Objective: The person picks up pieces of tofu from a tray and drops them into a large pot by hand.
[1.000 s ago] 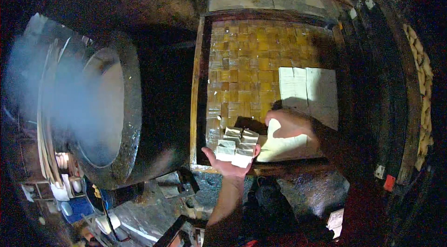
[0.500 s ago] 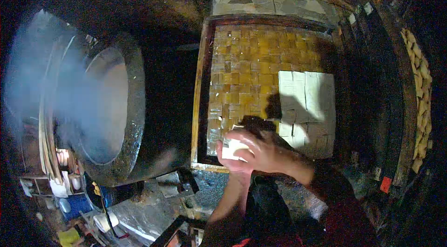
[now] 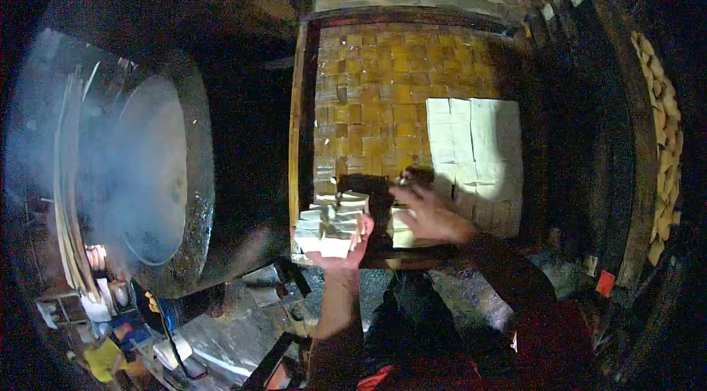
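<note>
My left hand (image 3: 355, 249) is palm up near the left front corner of a woven bamboo tray (image 3: 368, 107). On it rests a clump of white cut blocks that look like tofu (image 3: 324, 227), with fingertips curled at their right side. My right hand (image 3: 434, 220) reaches over the tray's front part, its fingers stretched out and somewhat blurred. Just below those fingers lies a pale tofu block (image 3: 403, 232); whether they touch it is unclear. To the right, a large white tofu slab (image 3: 471, 141), scored into squares, lies on the weave.
A big round cauldron (image 3: 195, 170) steams at the left, with long wooden sticks (image 3: 70, 185) beside it. Dark wooden beams run along the right, beyond which stands a row of yellowish pieces (image 3: 663, 118). A yellow item (image 3: 107, 358) sits at lower left.
My hands have parted: the left has moved left and down with the tofu blocks, now more visible. My right hand has moved right over the tray. The view has shifted slightly.
</note>
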Motion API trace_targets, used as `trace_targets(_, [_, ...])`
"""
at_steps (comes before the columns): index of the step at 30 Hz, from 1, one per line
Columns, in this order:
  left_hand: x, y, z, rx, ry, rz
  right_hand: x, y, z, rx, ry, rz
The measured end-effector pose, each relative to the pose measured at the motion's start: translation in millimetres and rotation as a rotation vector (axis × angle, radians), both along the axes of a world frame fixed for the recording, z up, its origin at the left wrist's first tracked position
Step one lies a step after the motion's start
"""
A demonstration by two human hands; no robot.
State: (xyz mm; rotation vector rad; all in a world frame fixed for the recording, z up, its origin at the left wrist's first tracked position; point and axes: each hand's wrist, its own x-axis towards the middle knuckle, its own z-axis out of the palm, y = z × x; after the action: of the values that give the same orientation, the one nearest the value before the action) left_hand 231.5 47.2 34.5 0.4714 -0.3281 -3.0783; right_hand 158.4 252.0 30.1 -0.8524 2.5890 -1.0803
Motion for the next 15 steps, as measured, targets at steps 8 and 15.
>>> trace_targets(8, [9.6,-25.9,15.3,0.14,-0.119,0.074,14.2,-3.1,-6.0,0.044,0.347,0.304])
trace_targets(15, [25.7,-18.0,7.7,0.205,-0.237,0.148,-24.2,-6.0,-50.5,-0.122,0.25,1.126])
